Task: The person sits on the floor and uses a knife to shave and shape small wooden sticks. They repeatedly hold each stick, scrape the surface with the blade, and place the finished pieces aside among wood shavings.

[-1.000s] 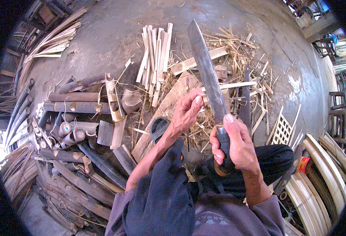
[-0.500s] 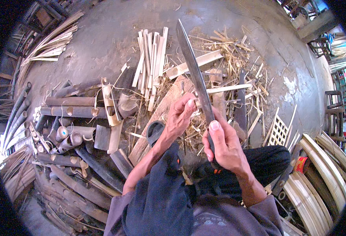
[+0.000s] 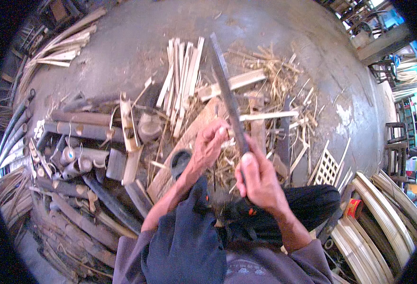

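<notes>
My right hand (image 3: 261,182) is wrapped round the handle of a machete (image 3: 228,94). Its long dark blade points up and away, tilted slightly left. Just left of the blade, my left hand (image 3: 211,143) is closed in a pinch. A small end of pale bamboo strip (image 3: 231,133) shows at those fingertips; the blade hides most of it. Beyond the blade, a longer pale strip (image 3: 271,115) lies crosswise over the shavings, and I cannot tell whether it joins the pinched piece. Below the hands is a wooden plank (image 3: 163,179) with a dark round-ended piece (image 3: 181,162) on it.
Dark bamboo lengths (image 3: 83,134) are piled at left. Split pale strips (image 3: 182,75) lie ahead, beside a halved bamboo piece (image 3: 246,79) and shavings (image 3: 284,71). At right are a woven lattice (image 3: 327,164) and bundled long slats (image 3: 384,213). My dark-trousered leg (image 3: 308,203) lies below the right hand.
The view has tilted and shifted a little. Both hands and the machete sit slightly lower and further left in it, and the blade looks narrower, turned more edge-on. Both grips stay closed.
</notes>
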Motion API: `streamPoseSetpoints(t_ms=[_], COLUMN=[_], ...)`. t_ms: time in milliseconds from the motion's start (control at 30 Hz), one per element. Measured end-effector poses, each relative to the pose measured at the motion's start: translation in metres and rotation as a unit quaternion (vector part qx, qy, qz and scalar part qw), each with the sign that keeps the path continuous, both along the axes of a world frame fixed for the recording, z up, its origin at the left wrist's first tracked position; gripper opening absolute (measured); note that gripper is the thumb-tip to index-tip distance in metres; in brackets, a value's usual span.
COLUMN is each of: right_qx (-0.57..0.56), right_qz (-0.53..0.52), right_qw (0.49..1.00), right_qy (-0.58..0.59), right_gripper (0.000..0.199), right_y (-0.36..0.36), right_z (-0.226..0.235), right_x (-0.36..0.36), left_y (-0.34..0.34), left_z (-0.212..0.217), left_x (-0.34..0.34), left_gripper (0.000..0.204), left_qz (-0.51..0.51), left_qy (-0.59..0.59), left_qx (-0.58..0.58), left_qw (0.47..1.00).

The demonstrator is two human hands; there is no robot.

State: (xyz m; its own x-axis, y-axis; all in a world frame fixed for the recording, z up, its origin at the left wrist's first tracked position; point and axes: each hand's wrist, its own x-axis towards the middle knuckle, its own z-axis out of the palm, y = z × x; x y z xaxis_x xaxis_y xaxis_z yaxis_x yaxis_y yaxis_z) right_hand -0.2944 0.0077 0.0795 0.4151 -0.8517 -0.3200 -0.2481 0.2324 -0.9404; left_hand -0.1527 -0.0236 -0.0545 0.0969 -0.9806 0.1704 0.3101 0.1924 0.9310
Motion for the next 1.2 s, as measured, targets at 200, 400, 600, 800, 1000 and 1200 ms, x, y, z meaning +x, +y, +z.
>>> streamPoseSetpoints(t_ms=[200,400,600,800,1000,1200], right_qx=[0.007,0.037,0.035,-0.011,0.046,-0.025], right_qz=[0.007,0.015,0.052,0.017,0.004,0.020], right_qw=[0.999,0.998,0.997,1.000,0.988,0.999], right_qy=[-0.048,-0.047,-0.054,-0.010,-0.146,0.014], right_gripper=[0.047,0.049,0.048,0.046,0.049,0.051], right_y=[0.009,-0.002,0.001,-0.002,-0.005,-0.025], right_z=[0.021,0.008,-0.016,-0.031,0.004,-0.049], right_x=[-0.007,0.000,0.005,-0.001,0.003,-0.005], left_y=[-0.001,0.002,0.009,0.001,0.026,0.034], left_z=[0.050,0.001,-0.016,0.022,-0.041,0.034], left_x=[0.007,0.008,0.005,0.009,0.042,0.054], left_gripper=[0.028,0.031,0.028,0.034,0.035,0.046], left_qz=[-0.041,0.005,0.010,0.026,0.355,0.149], left_qy=[-0.017,0.062,0.132,-0.001,-0.132,-0.159], left_qx=[-0.115,-0.033,-0.058,-0.053,0.038,0.170], left_qw=[0.992,0.998,0.989,0.998,0.925,0.961])
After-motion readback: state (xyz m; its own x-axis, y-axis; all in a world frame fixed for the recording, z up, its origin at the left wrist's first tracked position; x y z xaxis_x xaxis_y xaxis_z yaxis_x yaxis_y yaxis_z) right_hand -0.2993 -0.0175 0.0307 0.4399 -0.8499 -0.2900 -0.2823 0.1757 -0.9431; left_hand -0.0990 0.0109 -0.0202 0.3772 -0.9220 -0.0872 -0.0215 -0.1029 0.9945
